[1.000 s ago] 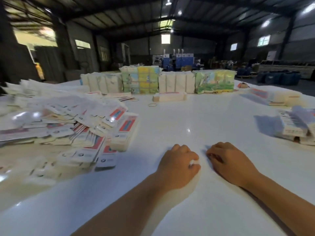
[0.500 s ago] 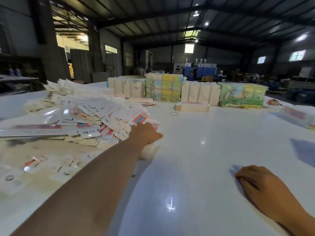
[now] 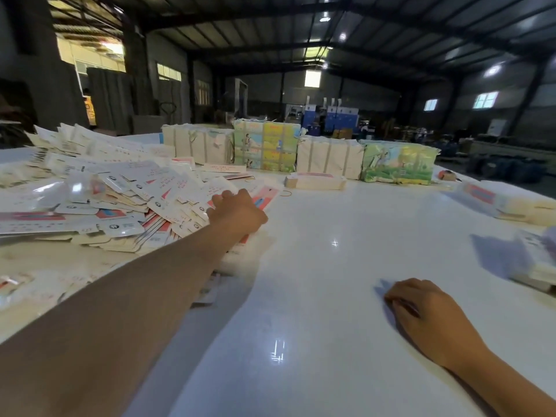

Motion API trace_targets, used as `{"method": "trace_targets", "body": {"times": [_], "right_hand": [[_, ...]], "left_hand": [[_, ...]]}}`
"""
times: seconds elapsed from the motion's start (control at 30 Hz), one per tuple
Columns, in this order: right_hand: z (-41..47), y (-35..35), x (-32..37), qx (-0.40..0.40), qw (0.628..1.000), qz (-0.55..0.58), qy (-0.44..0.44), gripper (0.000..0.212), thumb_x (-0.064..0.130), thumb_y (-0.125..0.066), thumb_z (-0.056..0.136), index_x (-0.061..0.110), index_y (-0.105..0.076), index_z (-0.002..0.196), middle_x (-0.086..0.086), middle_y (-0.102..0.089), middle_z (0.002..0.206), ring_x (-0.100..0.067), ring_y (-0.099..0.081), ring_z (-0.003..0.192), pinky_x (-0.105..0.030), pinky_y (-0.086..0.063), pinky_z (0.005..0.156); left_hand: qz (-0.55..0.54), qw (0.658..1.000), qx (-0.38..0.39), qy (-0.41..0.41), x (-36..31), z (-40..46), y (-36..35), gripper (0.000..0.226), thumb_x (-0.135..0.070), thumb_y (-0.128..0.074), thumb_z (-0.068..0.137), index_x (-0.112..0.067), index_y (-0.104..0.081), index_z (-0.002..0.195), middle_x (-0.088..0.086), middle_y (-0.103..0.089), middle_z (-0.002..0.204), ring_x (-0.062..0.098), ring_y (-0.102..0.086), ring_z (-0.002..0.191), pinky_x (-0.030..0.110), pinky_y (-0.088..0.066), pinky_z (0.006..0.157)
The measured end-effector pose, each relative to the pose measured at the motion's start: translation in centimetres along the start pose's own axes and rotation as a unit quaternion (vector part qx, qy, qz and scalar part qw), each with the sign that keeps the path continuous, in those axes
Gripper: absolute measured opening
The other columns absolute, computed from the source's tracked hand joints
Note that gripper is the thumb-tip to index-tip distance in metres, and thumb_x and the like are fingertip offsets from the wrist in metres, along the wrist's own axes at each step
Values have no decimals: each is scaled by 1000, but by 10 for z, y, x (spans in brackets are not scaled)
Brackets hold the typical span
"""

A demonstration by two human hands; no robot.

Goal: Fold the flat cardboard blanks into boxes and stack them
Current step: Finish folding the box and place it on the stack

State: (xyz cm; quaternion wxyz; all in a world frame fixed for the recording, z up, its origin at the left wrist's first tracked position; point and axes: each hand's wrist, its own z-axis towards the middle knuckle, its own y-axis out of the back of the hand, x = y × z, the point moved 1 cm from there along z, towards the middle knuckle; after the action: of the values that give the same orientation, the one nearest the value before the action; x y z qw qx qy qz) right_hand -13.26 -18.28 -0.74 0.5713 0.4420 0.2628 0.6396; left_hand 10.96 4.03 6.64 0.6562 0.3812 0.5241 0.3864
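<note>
Left hand [image 3: 237, 209] is out at full stretch, resting on the right edge of the heap of flat blanks [image 3: 120, 194], fingers bent down onto the top cards. Whether it has actually pinched one, I cannot tell; the fingertips are lost among the cards. The heap is one big loose pile, far too many blanks to count, white with red and blue print, and it covers the left part of the white table [image 3: 331, 281].

Right hand [image 3: 427, 317] sits on the bare table near the front, well apart from the pile, fingers curled under with the tips on the surface and nothing in it.

Along the far edge of the table stand four wrapped bundles in a row, touching side by side: a plain white bundle [image 3: 198, 145], then a colourful printed bundle [image 3: 266, 145], then a second white bundle [image 3: 329, 156], then a green printed bundle [image 3: 398, 164]. Just in front of the second white one lies one small stack of folded pieces [image 3: 316, 180]. One rubber band [image 3: 285, 193] lies on the table to the left of that stack.

On the right there are two more stacks: one far stack [image 3: 505, 203] with a red stripe on top, and one near stack [image 3: 538, 260] cut off by the frame edge and blurred.
</note>
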Motion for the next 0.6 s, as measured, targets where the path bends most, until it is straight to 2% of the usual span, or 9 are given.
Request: {"method": "trace_targets", "body": {"times": [0.1,0.17,0.23,0.3,0.37,0.43,0.47,0.53,0.6], "right_hand": [[0,0,-3,17,1000,-1,-9,19,7,-60,88,6,-69,72,-6,-68,82,-26,-60,83,-20,-32,72],[0,-1,-3,30,999,9,-25,18,11,-55,91,7,-71,84,-7,-68,92,-27,-59,92,-26,-38,77],[2,1,-6,28,997,36,-58,20,9,-53,91,8,-72,98,-8,-69,106,-27,-59,100,-26,-40,82],[4,4,-11,17,990,86,-107,23,6,-53,90,8,-72,103,-7,-70,109,-26,-61,100,-19,-39,74],[4,8,-15,-6,970,172,-170,21,3,-55,87,10,-74,92,-3,-72,95,-20,-64,87,-15,-41,61],[2,12,-17,-47,935,274,-220,27,-6,-52,83,11,-71,73,2,-69,72,-12,-62,70,-16,-42,55],[2,14,-18,-67,911,328,-240,32,-9,-47,81,10,-68,65,0,-65,64,-13,-59,63,-19,-41,51],[5,17,-18,-88,843,456,-270,37,-9,-40,80,7,-67,62,-11,-59,60,-22,-52,57,-23,-38,48],[6,20,-17,-82,768,574,-273,33,0,-40,84,7,-67,67,-14,-58,61,-26,-51,54,-25,-40,44]], "left_hand": [[-38,993,5,-112,-30,-38,11,69,-33,-66,75,-25,-36,137,9,-42,127,28,-40,117,40,-39,87],[-66,980,32,-187,-45,-74,6,75,-28,-69,73,-29,-33,139,6,-42,126,25,-43,113,38,-43,87],[-77,962,67,-255,-56,-111,-6,81,-25,-70,72,-32,-29,141,2,-41,130,19,-43,113,37,-44,93],[-58,946,87,-307,-60,-140,-21,84,-24,-70,74,-34,-24,144,-2,-39,133,16,-41,116,37,-41,99],[-43,935,87,-342,-58,-159,-38,83,-24,-69,76,-33,-23,144,-5,-38,134,15,-39,118,34,-39,101],[-60,932,77,-348,-51,-167,-52,80,-23,-70,77,-32,-26,143,-6,-38,133,12,-40,117,30,-40,98],[-68,933,67,-348,-47,-168,-55,79,-23,-71,77,-32,-27,142,-7,-39,133,12,-41,116,29,-40,97],[-72,932,43,-353,-42,-166,-57,78,-22,-72,76,-32,-30,141,-8,-39,131,11,-42,114,26,-40,94],[-83,925,23,-369,-40,-163,-57,80,-22,-72,73,-32,-31,141,-10,-39,129,9,-39,112,24,-40,91]]}}
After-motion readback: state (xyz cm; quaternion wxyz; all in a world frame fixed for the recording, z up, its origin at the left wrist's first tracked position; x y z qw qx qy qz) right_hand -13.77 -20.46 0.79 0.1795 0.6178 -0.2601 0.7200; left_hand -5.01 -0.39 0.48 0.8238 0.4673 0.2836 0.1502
